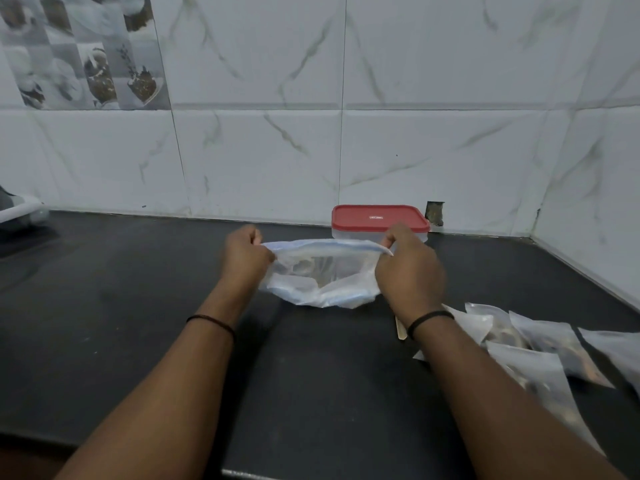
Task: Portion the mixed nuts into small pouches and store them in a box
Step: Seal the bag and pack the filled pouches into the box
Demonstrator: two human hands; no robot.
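Left hand (244, 252) and right hand (408, 261) each pinch 1 end of the large nut bag (320, 273), stretched over the counter (138, 306) centre. Filled pouches (540, 344) lie at 4 o'clock; the lidded box (379, 220) at 1 o'clock. Likely step: bag closing; next, unlidding the box.

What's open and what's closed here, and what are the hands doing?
Big bag: held up off the counter, mouth pulled out sideways, some nuts inside.
Left hand: grip pinched on the bag's left top corner.
Right hand: grip pinched on the bag's right top corner.
Box: red lid on, standing by the wall.
Small pouches: filled, lying in a pile on the counter.
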